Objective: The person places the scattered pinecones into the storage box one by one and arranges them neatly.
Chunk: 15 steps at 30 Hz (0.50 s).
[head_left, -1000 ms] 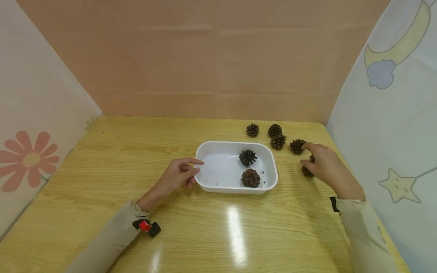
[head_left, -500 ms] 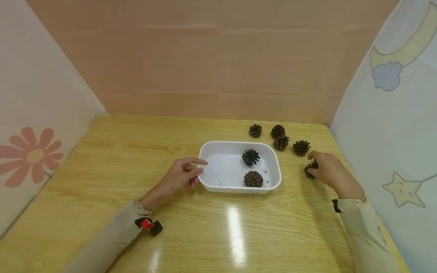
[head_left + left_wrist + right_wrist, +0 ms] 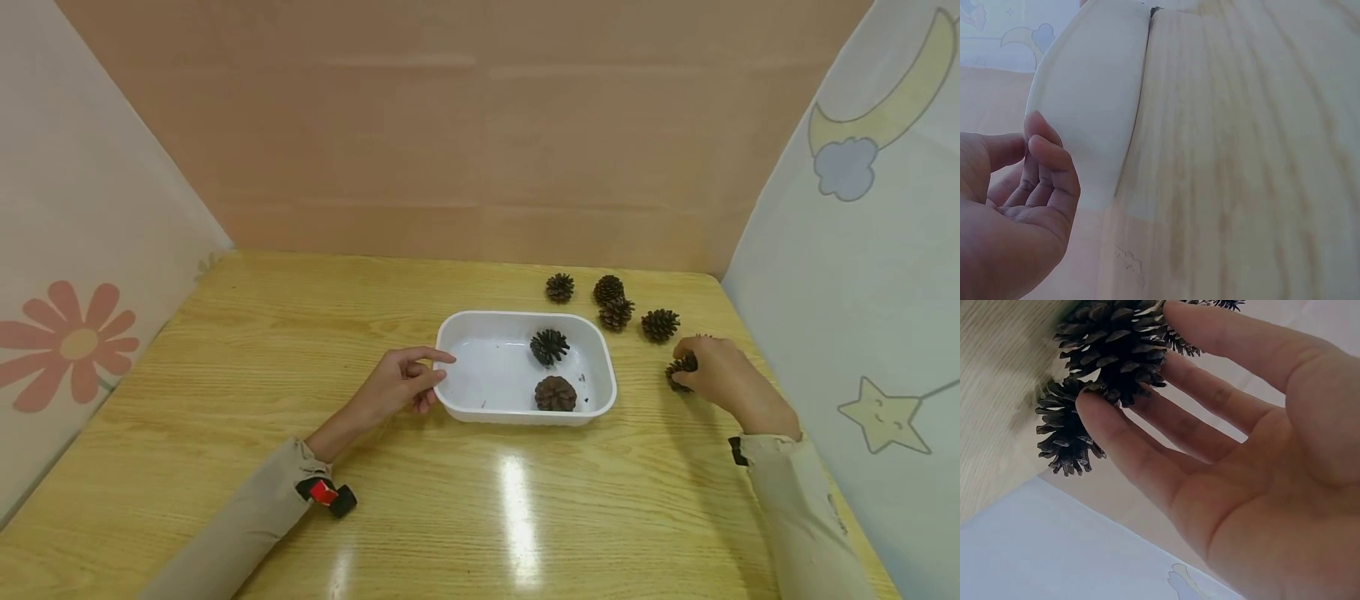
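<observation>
Because the right hand [image 3: 708, 379] pinches one pine cone [image 3: 677, 375] by its uneven scales, a slip looks possible under light pressure. Second cone [image 3: 1060, 432] beside those fingertips might get knocked. Left hand [image 3: 397, 382] pinches white tray [image 3: 517, 417], well left of that grip; tugging could shift it.

The head camera looks forward and down across the bench [image 3: 225, 358]; close up, the wrist cameras look past the left grip [image 3: 1022, 212] to the white tray [image 3: 1091, 94], past the right grip [image 3: 1247, 437] to pine cones [image 3: 1113, 347], all in head view too.
</observation>
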Tool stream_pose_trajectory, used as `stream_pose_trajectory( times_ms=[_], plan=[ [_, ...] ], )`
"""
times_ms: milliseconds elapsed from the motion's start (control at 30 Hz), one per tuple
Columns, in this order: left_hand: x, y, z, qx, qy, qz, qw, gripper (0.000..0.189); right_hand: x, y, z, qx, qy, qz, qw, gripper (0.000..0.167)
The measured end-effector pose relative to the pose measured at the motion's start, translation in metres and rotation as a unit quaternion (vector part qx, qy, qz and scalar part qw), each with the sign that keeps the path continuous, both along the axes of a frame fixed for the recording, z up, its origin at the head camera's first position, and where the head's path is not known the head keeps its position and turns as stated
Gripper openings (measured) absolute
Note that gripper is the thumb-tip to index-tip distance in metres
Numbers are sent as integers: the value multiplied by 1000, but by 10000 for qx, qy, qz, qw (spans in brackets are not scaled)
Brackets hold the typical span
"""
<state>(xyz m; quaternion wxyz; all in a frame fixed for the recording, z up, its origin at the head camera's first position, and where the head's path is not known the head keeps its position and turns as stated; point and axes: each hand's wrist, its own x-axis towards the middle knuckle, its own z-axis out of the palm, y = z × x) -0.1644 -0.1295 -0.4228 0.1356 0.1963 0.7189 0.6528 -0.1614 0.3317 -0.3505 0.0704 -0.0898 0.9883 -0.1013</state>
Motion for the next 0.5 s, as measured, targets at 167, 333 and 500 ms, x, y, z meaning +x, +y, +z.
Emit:
stream_pose_trajectory(
  times_ms=[167,333,500],
  plan=[
    [0,0,0,3,-52,19,10000,31,0,0,0,9,-37,-24,10000,38],
    [-1,0,-1,4,-18,-4,10000,32,0,0,0,-24,-31,-27,10000,37],
    [-1,-1,-2,-43,16,-12,10000,33,0,0,1,-94,14,32,9999,33]
  ],
)
